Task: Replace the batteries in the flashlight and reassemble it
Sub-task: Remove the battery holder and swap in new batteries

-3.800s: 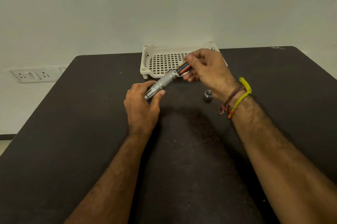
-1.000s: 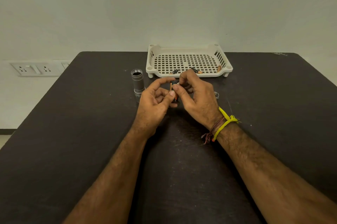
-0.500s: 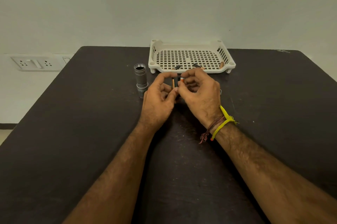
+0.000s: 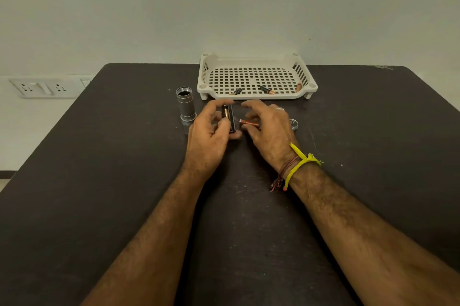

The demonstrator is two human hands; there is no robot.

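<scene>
Copper-coloured battery (image 4: 249,122) pinched in right hand (image 4: 270,129), black holder (image 4: 231,118) gripped in left hand (image 4: 210,135): emptying underway, next comes fresh cells from tray (image 4: 254,59).

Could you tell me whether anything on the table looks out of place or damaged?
Nothing stands out: the flashlight body stands upright, its cap lies beside the right hand, loose batteries lie in the tray.
</scene>
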